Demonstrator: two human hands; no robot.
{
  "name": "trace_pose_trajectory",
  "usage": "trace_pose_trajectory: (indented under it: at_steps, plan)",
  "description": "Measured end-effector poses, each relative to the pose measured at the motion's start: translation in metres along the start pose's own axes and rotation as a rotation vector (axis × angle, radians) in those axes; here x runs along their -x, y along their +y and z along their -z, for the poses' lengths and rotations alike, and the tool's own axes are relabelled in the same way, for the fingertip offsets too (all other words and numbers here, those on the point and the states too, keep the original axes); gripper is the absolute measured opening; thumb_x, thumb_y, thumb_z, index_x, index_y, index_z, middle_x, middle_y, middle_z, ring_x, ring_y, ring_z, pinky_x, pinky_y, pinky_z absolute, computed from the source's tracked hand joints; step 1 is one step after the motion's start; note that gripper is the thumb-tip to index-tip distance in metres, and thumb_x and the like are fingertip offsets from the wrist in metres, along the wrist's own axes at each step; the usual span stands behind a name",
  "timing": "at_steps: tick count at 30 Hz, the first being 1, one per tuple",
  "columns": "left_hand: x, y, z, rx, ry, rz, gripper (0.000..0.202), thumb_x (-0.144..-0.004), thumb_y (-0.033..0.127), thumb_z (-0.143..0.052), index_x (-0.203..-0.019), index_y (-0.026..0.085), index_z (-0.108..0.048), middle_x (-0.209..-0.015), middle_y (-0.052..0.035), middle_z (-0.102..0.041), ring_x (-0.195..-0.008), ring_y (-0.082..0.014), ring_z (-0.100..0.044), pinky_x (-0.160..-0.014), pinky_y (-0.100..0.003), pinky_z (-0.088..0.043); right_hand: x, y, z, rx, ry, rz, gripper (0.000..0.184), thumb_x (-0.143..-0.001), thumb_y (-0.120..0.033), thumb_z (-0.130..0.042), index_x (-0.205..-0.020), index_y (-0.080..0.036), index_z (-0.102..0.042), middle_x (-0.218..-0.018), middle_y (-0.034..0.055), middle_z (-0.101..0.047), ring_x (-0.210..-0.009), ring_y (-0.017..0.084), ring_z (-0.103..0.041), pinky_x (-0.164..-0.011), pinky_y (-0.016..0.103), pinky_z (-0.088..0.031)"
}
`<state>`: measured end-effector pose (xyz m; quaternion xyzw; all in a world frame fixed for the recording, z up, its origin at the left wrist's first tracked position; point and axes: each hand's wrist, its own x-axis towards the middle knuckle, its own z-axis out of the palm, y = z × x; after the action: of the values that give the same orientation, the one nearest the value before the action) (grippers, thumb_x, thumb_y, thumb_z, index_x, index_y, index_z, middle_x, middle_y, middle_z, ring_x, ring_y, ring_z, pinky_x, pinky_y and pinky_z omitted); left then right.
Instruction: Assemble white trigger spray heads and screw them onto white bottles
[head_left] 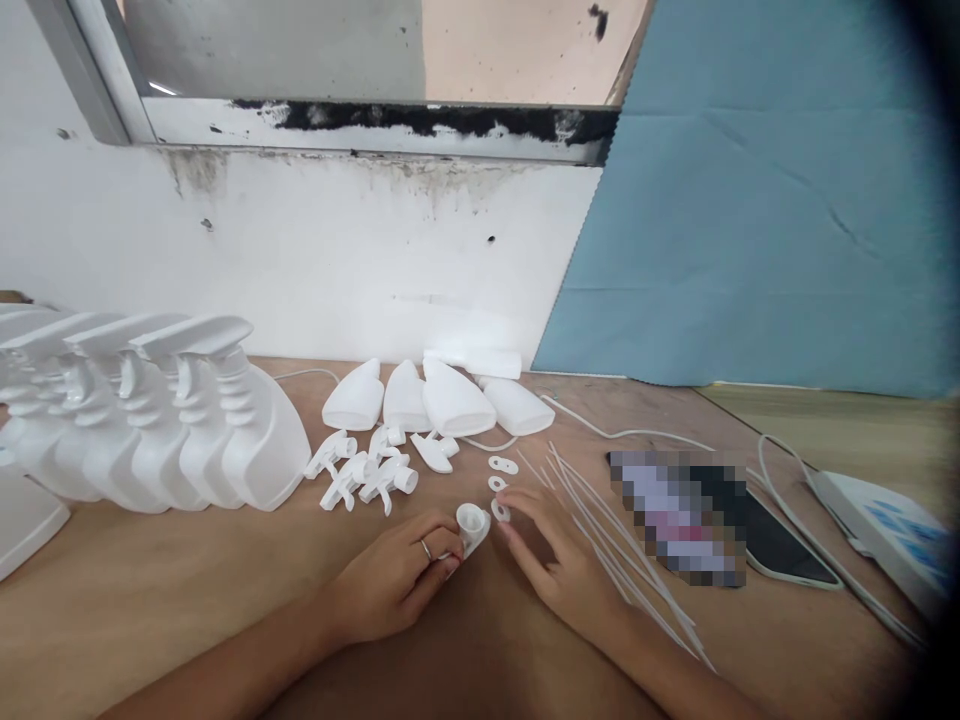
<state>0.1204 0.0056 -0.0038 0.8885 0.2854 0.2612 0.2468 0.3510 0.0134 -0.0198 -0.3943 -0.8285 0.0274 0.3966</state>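
Note:
My left hand (394,575), a ring on one finger, grips a white spray trigger head (472,522) with its round collar opening facing up. Just to the right, my right hand (555,550) has thumb and forefinger closed on a small white washer (500,512), close beside the collar. Two more flat white pieces lie beyond it: a washer (496,484) and a longer gasket piece (503,465). Several loose white trigger heads (388,478) are grouped on the wooden table, beyond my left hand.
Assembled white spray bottles (259,440) stand in a row at left. Empty-necked white bottles (457,395) lie near the wall. Thin white tubes (615,540) lie right of my right hand, then a phone (787,545), cables and a white box (874,535).

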Motion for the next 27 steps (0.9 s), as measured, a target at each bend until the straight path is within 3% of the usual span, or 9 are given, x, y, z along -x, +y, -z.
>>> trace_pose_trajectory:
  at_steps: [12,15,22,27]
  plan:
    - [0.0007,-0.0025,-0.0047,-0.103,-0.04,-0.147,0.015,-0.093,0.013,-0.034,-0.1,0.019,-0.046,-0.105,-0.0075,-0.054,-0.099,-0.0174,-0.05,-0.089,-0.031,-0.042,0.0014,-0.0119,-0.0004,-0.099,-0.114,0.167,0.042,-0.087,-0.008,-0.047,-0.126,-0.021,-0.041,-0.11,0.0094,-0.06,-0.104,0.021,-0.055,-0.091,0.04,-0.043]
    - [0.0008,-0.0031,-0.0051,-0.097,-0.031,-0.148,0.015,-0.092,0.012,-0.035,-0.101,0.019,-0.045,-0.104,-0.0075,-0.054,-0.098,-0.0173,-0.05,-0.088,-0.031,-0.042,0.001,-0.0121,-0.0016,-0.091,-0.117,0.158,0.043,-0.088,-0.009,-0.047,-0.129,-0.02,-0.039,-0.114,0.0105,-0.059,-0.109,0.021,-0.053,-0.092,0.04,-0.043]
    - [0.0009,-0.0051,-0.007,-0.09,-0.018,-0.124,0.015,-0.09,0.013,-0.041,-0.103,0.02,-0.043,-0.108,-0.0067,-0.054,-0.101,-0.0172,-0.05,-0.091,-0.03,-0.043,0.0022,-0.0086,-0.0028,-0.142,-0.139,0.114,0.029,-0.087,-0.009,-0.048,-0.113,-0.021,-0.047,-0.113,0.0102,-0.058,-0.105,0.021,-0.054,-0.092,0.039,-0.043]
    - [0.003,-0.0047,-0.0091,-0.072,-0.003,-0.106,0.033,-0.088,0.014,-0.046,-0.119,0.023,-0.038,-0.12,-0.0076,-0.049,-0.108,-0.0182,-0.048,-0.094,-0.032,-0.042,0.0023,-0.0078,-0.0024,-0.151,-0.164,0.11,0.032,-0.087,-0.008,-0.049,-0.116,-0.021,-0.047,-0.113,0.0095,-0.055,-0.106,0.021,-0.052,-0.093,0.039,-0.042]
